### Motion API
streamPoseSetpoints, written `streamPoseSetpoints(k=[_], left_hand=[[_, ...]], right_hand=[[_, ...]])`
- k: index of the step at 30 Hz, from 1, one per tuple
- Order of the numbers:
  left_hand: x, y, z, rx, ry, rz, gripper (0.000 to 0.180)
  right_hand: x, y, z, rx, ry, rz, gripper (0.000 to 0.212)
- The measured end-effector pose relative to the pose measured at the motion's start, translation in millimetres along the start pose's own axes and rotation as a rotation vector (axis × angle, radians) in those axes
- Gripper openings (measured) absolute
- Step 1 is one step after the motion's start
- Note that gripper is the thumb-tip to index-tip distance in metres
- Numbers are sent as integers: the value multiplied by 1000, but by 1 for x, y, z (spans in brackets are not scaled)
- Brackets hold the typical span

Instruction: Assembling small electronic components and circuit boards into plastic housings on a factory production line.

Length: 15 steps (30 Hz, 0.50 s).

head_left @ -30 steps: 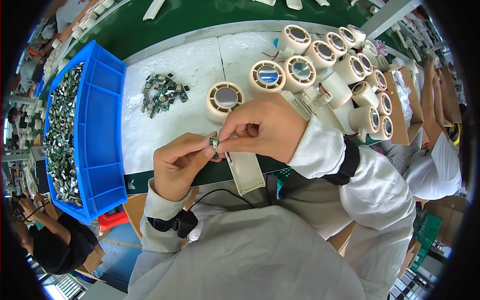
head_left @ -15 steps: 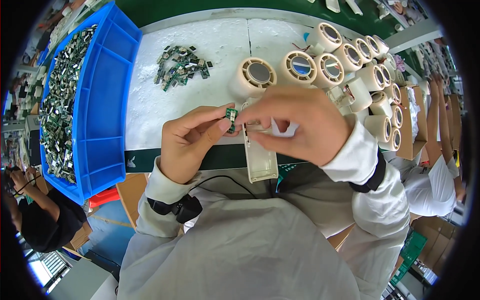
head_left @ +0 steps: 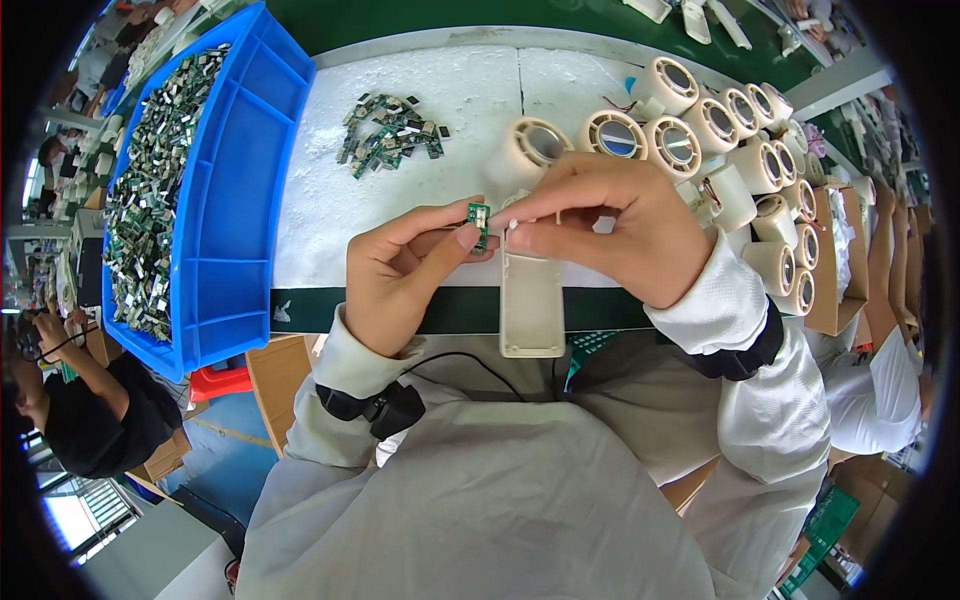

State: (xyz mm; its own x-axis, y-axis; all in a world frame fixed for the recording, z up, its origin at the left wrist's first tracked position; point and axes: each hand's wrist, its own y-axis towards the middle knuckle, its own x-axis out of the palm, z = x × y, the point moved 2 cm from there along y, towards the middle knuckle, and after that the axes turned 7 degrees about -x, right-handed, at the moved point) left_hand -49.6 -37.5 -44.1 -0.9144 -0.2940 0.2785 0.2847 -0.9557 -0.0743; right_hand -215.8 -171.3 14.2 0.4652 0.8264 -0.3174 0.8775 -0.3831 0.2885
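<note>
Green board [head_left: 478, 216] pinched in left grip [head_left: 395, 275], white piece [head_left: 513, 225] in right grip [head_left: 625, 225], not yet joined, by near edge of counter [head_left: 460, 312].

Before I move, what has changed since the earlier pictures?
The right hand has eased rightward from the green circuit board; a small white piece now shows in its pinch, though whether it was held earlier is unclear. The camera view shifted. The left hand keeps hold of the board; the blue bin, loose board pile and cream cylinders stay put.
</note>
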Motion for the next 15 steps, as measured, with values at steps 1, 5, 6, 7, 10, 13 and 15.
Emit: streamPoseSetpoints(k=[1,5,6,7,10,13,15], left_hand=[[1,0,-1,8,18,6,29],[8,-4,-5,82,80,68,28],[9,-6,-5,83,81,70,28],[10,-6,-5,110,110,84,28],[12,-7,-4,166,171,114,28],[13,-6,-6,179,233,130,27],[15,-7,-5,177,222,136,27]], right_hand=[[0,0,1,86,47,28,16],[7,0,-5,183,19,26,12],[9,0,-6,189,-18,14,11],[10,0,-6,188,-17,14,11],[13,1,-7,99,-230,25,10],[12,-4,-5,10,-377,69,10],[13,-5,-5,-34,-450,91,10]])
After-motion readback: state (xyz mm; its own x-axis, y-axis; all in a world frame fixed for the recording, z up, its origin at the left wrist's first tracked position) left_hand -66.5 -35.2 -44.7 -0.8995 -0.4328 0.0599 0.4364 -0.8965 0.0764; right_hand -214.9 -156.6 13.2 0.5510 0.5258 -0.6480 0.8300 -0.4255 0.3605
